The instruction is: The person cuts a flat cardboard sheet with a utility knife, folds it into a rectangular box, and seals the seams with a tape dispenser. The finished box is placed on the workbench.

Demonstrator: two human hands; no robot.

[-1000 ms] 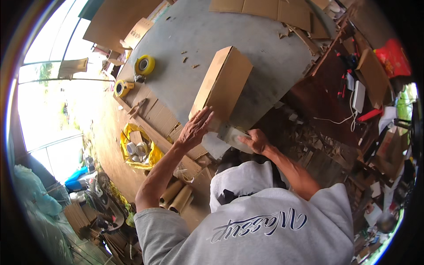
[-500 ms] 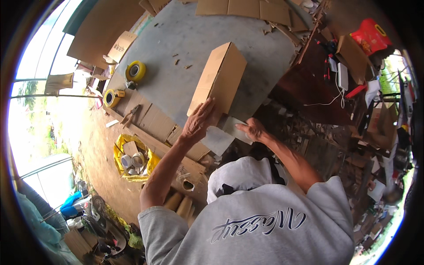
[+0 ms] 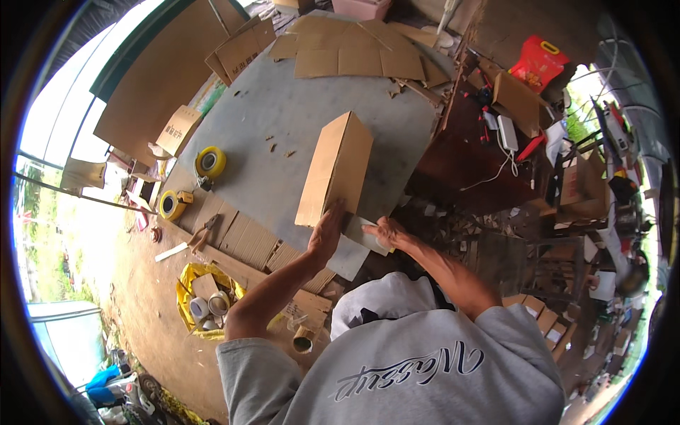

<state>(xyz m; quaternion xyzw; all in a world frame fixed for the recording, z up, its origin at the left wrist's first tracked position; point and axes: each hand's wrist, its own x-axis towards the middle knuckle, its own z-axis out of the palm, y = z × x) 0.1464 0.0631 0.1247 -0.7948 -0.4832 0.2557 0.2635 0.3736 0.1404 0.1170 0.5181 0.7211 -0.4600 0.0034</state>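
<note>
A closed, long brown cardboard box [image 3: 331, 166] rests on the grey tabletop [image 3: 273, 117], one end toward me. My left hand [image 3: 326, 234] grips the box's near end, its fingers close together against the side and partly out of sight. Just right of it, my right hand [image 3: 388, 235] pinches a flat, pale rectangular piece [image 3: 363, 231] beside the box's near corner; what it is made of cannot be told. Below both hands, a light grey flat surface [image 3: 347, 259] juts out.
Flattened cardboard [image 3: 354, 53] covers the far table edge. Left are yellow tape rolls [image 3: 210, 162], pliers [image 3: 205, 232] and a yellow bag [image 3: 185, 301] holding tape rolls. A dark red cabinet [image 3: 446, 173] with a white power strip [image 3: 507, 132] stands right.
The view has shifted, with more of the far table showing. My left fingers have gone from lying on the box's top to its near side edge. The right hand keeps the pale piece.
</note>
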